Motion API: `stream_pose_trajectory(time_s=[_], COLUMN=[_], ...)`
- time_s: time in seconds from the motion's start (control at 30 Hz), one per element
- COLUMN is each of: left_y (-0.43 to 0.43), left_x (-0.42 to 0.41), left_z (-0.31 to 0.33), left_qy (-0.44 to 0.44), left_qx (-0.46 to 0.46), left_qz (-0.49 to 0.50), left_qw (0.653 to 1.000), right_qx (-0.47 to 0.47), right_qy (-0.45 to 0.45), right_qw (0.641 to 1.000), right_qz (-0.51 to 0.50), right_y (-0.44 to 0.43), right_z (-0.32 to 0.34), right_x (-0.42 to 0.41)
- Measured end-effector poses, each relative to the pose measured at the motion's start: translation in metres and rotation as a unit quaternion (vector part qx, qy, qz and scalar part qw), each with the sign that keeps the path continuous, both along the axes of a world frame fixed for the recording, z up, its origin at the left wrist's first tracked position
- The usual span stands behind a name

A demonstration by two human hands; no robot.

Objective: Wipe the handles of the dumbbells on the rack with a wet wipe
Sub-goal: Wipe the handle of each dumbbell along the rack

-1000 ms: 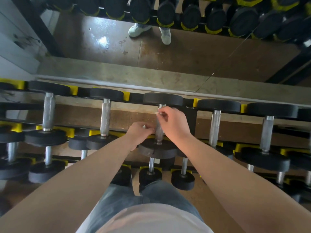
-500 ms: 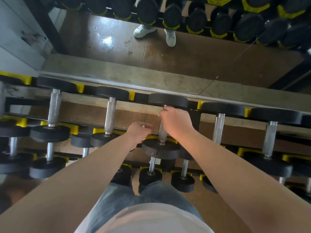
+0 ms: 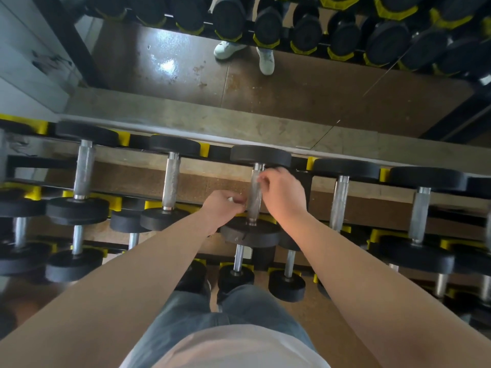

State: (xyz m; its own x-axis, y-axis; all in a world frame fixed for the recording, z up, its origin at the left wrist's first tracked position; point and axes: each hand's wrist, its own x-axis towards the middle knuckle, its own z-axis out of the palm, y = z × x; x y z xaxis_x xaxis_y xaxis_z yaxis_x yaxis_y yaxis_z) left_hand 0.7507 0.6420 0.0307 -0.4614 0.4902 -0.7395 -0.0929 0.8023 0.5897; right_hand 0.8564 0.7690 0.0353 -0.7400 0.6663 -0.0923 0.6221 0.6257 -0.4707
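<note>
Peeking from curled hands (image 3: 221,208), wet wipe (image 3: 231,200)

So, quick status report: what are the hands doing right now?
Left hand pinches wet wipe beside the middle dumbbell's handle. Right hand pinches at the handle's top, apparently the wipe's other end. Nothing blocking the handle.

Dim indoor light; white glare patch on the brown floor (image 3: 166,65) at top; wide-angle bending and soft blur toward edges.
</note>
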Motion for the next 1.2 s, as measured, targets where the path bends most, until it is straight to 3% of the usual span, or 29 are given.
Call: stream_pose_trajectory(time_s=[0.1, 0.27, 0.43, 0.6, 0.77, 1.1, 1.2], left_y=[-0.001, 0.005, -0.006, -0.016, -0.012, 0.027, 0.053], left_x=[0.007, 0.02, 0.032, 0.033, 0.04, 0.086, 0.108], left_z=[0.001, 0.012, 0.024, 0.034, 0.043, 0.056, 0.056], left_qy=[0.046, 0.123, 0.181, 0.16, 0.133, 0.095, 0.071], left_qx=[-0.012, 0.001, 0.04, 0.091, 0.108, 0.16, 0.158], left_qz=[-0.058, -0.133, -0.15, -0.151, -0.17, -0.223, -0.196], left_qw=[0.997, 0.983, 0.971, 0.971, 0.97, 0.957, 0.965], right_qx=[-0.082, -0.162, -0.215, -0.256, -0.319, -0.46, -0.447], right_qy=[0.021, -0.054, -0.034, 0.035, 0.119, 0.241, 0.232], right_qw=[0.99, 0.978, 0.96, 0.928, 0.869, 0.77, 0.803], right_qz=[-0.115, -0.123, -0.177, -0.268, -0.358, -0.371, -0.319], right_y=[-0.002, -0.022, -0.04, -0.053, -0.062, -0.032, -0.007], right_z=[-0.005, -0.011, 0.003, 0.029, 0.045, 0.055, 0.056], right_x=[0.009, 0.042, 0.061, 0.07, 0.083, 0.123, 0.143])
